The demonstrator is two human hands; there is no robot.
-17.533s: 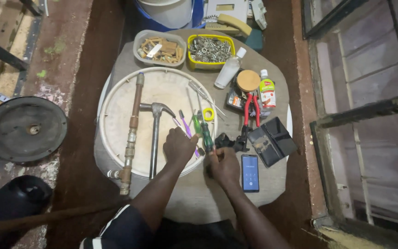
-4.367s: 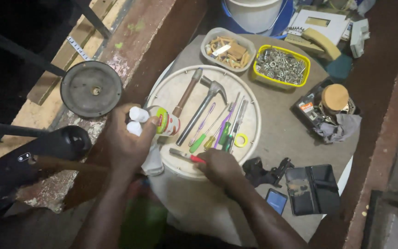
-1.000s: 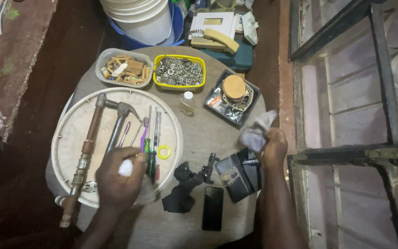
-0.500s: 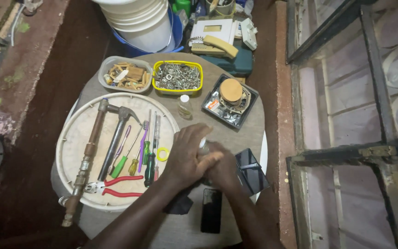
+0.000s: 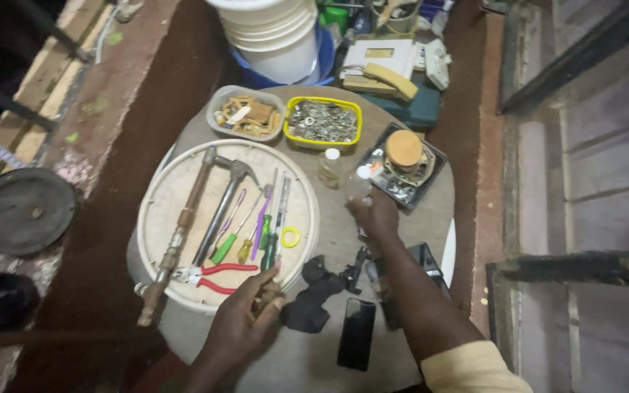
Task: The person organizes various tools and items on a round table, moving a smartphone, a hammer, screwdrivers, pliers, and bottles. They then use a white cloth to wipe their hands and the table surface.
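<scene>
My right hand (image 5: 374, 217) grips a small clear bottle with a white cap (image 5: 359, 185) and holds it just left of a black tray (image 5: 431, 156) that carries a jar with a tan lid (image 5: 404, 149). My left hand (image 5: 247, 320) rests at the near rim of a round cream tray (image 5: 160, 211), with its loosely bent fingertips by the handles of several screwdrivers (image 5: 263, 233) and nothing visibly in it. The tray also holds a hammer (image 5: 221, 211), a rusty pipe (image 5: 182, 222), red-handled pliers (image 5: 212, 274) and a yellow ring (image 5: 290, 236).
A second small bottle (image 5: 329, 167) stands mid-table. A yellow tub of metal bits (image 5: 323, 121) and a grey tub (image 5: 245, 115) sit at the back. A black cloth (image 5: 311, 300), a phone (image 5: 357, 333) and a dark case (image 5: 425, 258) lie near me. White buckets (image 5: 278, 36) stand beyond, and a dark disc (image 5: 22, 211) lies at the left.
Half a second ago both hands met around the bottle at mid-table. Now the right hand alone holds it farther back, and the left hand has drawn back to the tray's near rim.
</scene>
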